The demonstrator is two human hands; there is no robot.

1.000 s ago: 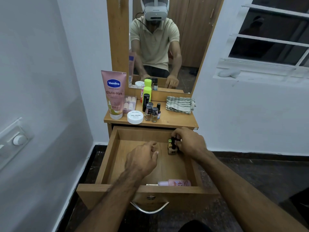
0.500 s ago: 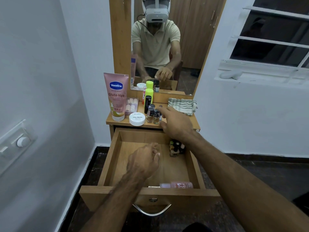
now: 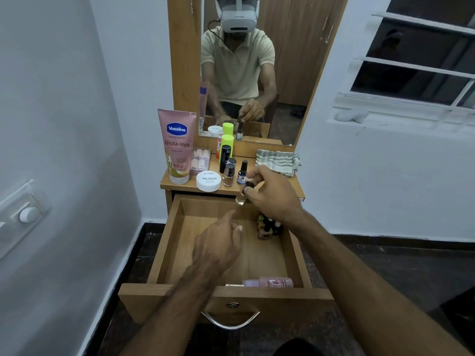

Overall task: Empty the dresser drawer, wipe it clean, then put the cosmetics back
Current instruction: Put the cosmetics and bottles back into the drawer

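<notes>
White walls close in on both sides of the wooden dresser, with a switch plate on the wall at far left. On the dresser top, starting from the left, stands a tall pink lotion tube, upright on its cap. Just beside it is a small clear pack of pale sticks, and in front of that a round white jar. Next come a green-capped bottle, a black tube and two small dark-capped bottles, the nearer one being a pink polish bottle, then a blue-labelled bottle.

My left hand hangs over the middle of the open drawer, fingers loosely curled and holding nothing. Below it, against the drawer's front wall, a pink bottle lies on its side.

My right hand is raised above the drawer's back edge, fingers pinching the dark cap of a small clear nail polish bottle, which hangs just in front of the dresser top. Under that wrist, a cluster of little bottles stands in the drawer's back right corner. A striped folded cloth lies at the right end of the dresser top, and a barred window sits in the right wall.
</notes>
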